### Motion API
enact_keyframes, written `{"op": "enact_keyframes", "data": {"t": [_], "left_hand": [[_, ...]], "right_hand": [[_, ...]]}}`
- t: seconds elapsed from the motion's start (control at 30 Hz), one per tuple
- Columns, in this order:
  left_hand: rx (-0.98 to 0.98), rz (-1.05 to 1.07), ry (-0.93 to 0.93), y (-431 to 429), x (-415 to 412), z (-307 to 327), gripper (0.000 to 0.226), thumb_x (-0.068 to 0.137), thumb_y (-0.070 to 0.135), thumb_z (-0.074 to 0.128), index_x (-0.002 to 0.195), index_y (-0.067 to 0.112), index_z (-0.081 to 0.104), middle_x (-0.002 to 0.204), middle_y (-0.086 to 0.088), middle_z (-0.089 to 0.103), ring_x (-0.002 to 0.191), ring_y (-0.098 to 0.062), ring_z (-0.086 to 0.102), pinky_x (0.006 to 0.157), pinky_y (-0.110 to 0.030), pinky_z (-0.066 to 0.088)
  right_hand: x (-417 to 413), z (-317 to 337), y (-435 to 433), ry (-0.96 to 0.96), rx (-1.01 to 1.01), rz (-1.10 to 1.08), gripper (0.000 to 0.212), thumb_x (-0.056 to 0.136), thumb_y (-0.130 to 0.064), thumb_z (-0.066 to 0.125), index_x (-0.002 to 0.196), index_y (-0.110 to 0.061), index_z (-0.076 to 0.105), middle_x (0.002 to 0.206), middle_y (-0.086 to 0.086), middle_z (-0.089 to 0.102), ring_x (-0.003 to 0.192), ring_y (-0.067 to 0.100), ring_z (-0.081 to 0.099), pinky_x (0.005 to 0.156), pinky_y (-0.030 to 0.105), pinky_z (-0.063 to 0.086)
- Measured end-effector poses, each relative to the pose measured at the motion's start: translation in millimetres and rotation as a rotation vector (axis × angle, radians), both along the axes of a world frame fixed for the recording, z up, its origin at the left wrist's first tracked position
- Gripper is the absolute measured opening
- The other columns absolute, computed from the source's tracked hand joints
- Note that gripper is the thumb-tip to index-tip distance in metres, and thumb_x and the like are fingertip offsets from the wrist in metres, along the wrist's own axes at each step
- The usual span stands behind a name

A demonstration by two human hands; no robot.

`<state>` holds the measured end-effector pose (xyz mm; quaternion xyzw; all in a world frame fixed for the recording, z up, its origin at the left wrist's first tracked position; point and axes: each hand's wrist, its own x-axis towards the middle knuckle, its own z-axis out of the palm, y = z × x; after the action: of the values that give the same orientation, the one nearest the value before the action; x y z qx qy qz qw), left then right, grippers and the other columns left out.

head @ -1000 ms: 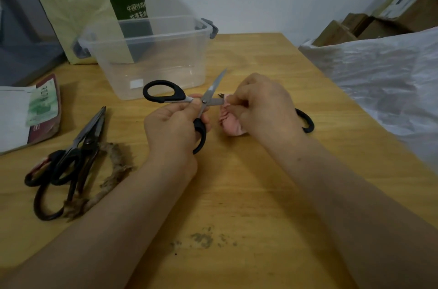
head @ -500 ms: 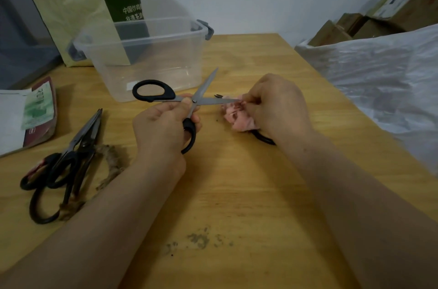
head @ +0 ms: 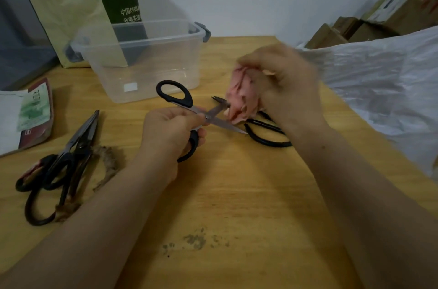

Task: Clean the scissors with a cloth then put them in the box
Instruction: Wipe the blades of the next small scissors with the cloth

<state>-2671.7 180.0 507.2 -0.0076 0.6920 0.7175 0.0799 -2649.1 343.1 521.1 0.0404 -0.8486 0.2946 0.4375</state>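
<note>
My left hand (head: 171,132) grips black-handled scissors (head: 182,105) by the lower handle, blades spread wide open above the table. My right hand (head: 284,85), blurred by motion, clutches a crumpled pink cloth (head: 240,97) that covers the upper blade; the other blade points right, bare. A clear plastic box (head: 142,56) stands behind the scissors with nothing visible inside. Another pair of black scissors (head: 265,132) lies on the table under my right wrist.
Two more dark scissors (head: 61,160) lie at the left on a fuzzy brown cord (head: 106,165). A green and yellow bag (head: 78,4) leans behind the box. White plastic sheeting (head: 384,94) and cardboard boxes (head: 379,18) crowd the right edge. Papers (head: 26,113) lie far left.
My right hand rose and drew back to the right with the cloth. The scissors turned so the blades now point right and downward.
</note>
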Motion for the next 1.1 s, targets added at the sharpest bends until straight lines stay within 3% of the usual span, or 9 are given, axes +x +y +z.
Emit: {"op": "enact_keyframes", "data": {"t": [0.17,0.27,0.4,0.53,0.7,0.8,0.9,1.0,1.1], "left_hand": [[-0.03,0.001,0.07,2,2,0,0.018,0.08,-0.001,0.069,0.063,0.002,0.063,0.05,-0.001,0.062,0.04,-0.01,0.055,0.047,-0.019,0.052],[-0.066,-0.011,0.136,2,2,-1,0.018,0.078,-0.003,0.069,0.062,0.004,0.065,0.047,-0.002,0.06,0.042,-0.011,0.057,0.049,-0.021,0.053],[-0.076,-0.004,0.159,2,2,-3,0.016,0.077,-0.004,0.07,0.065,0.005,0.065,0.06,-0.013,0.063,0.046,-0.015,0.058,0.053,-0.026,0.055],[-0.096,0.006,0.214,3,4,-4,0.012,0.077,-0.001,0.072,0.07,0.007,0.066,0.066,-0.014,0.066,0.05,-0.014,0.06,0.058,-0.028,0.056],[-0.109,0.018,0.264,4,6,-5,0.012,0.076,0.001,0.073,0.072,0.01,0.067,0.065,-0.012,0.067,0.05,-0.013,0.06,0.058,-0.029,0.056],[-0.119,0.007,0.27,4,5,-5,0.009,0.076,0.0,0.073,0.074,0.006,0.068,0.065,-0.013,0.066,0.047,-0.011,0.06,0.056,-0.028,0.055],[-0.111,-0.01,0.283,3,5,-5,0.013,0.076,-0.002,0.073,0.07,0.008,0.068,0.056,-0.005,0.064,0.045,-0.009,0.058,0.051,-0.025,0.053],[-0.109,-0.022,0.295,2,3,-5,0.016,0.077,-0.002,0.072,0.068,0.01,0.067,0.05,0.0,0.062,0.043,-0.007,0.056,0.049,-0.022,0.051],[-0.124,-0.028,0.31,2,3,-6,0.011,0.077,0.0,0.073,0.072,0.008,0.067,0.056,-0.007,0.063,0.044,-0.007,0.057,0.051,-0.024,0.052]], "right_hand": [[-2,-9,-13,-0.363,-0.053,0.202,0.025,0.087,-0.012,0.065,0.104,-0.029,0.066,0.096,-0.007,0.07,0.094,0.009,0.064,0.083,0.037,0.054],[-2,-6,-14,-0.451,-0.038,0.211,0.02,0.085,-0.016,0.062,0.09,-0.033,0.071,0.087,-0.009,0.071,0.083,0.011,0.066,0.075,0.041,0.056],[0,-3,-11,-0.6,-0.04,0.314,0.022,0.088,-0.019,0.059,0.1,-0.03,0.074,0.095,-0.008,0.069,0.087,0.015,0.066,0.082,0.046,0.054],[-2,-3,-8,-0.6,0.158,0.313,0.02,0.089,-0.032,0.063,0.107,-0.033,0.07,0.1,-0.012,0.062,0.093,0.009,0.061,0.097,0.042,0.042],[-5,-7,-7,-0.665,0.014,0.415,0.01,0.087,-0.028,0.066,0.093,-0.036,0.066,0.074,-0.005,0.067,0.064,0.005,0.065,0.07,0.011,0.043],[-9,-9,2,-0.691,0.062,0.388,0.011,0.085,-0.034,0.066,0.095,-0.038,0.067,0.079,-0.01,0.068,0.086,0.009,0.065,0.089,0.027,0.046],[-10,-9,13,-0.673,0.137,0.324,0.013,0.086,-0.034,0.066,0.098,-0.033,0.069,0.084,-0.014,0.067,0.096,0.01,0.059,0.104,0.043,0.037],[-9,-9,18,-0.619,0.158,0.275,0.01,0.085,-0.034,0.066,0.095,-0.034,0.069,0.092,-0.009,0.07,0.105,0.014,0.057,0.112,0.048,0.024],[-8,-6,9,-0.617,0.107,0.334,0.012,0.084,-0.029,0.067,0.083,-0.04,0.063,0.094,0.002,0.072,0.11,0.019,0.06,0.117,0.03,0.001]]}}
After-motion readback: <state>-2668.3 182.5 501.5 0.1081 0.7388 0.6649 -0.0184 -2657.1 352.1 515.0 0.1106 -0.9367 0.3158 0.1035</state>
